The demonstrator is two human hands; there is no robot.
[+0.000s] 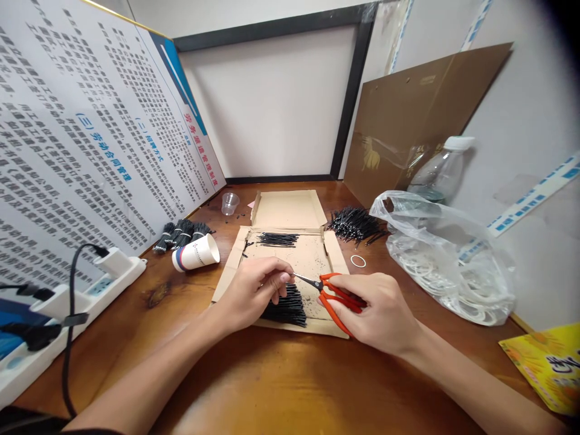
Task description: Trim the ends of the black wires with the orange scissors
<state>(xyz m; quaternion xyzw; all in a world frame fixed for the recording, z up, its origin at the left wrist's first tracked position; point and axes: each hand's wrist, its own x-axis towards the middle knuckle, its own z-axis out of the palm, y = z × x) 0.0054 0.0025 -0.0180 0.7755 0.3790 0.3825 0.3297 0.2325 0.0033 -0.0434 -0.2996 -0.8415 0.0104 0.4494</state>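
My right hand point(383, 308) grips a pair of scissors point(327, 284) by its red handles, the metal blades pointing left. The blade tips reach the fingertips of my left hand point(254, 290), which are pinched together. Whatever they hold is too small and covered to make out. Both hands are over an opened flat cardboard box point(335, 329). Inside it, a near row of thin black pieces like short cables point(290, 308) lies partly under my left hand. A smaller row of black pieces point(277, 240) lies at the far side, and dark crumbs are scattered between.
At left are a tipped paper cup point(197, 254), bundled black pieces point(181, 232), a clear plastic cup point(230, 203) and a power strip point(97, 293). To the right are a loose black pile point(356, 225), a white ring point(357, 261), a plastic bag point(446, 260), a bottle point(437, 172) and a yellow packet point(548, 365).
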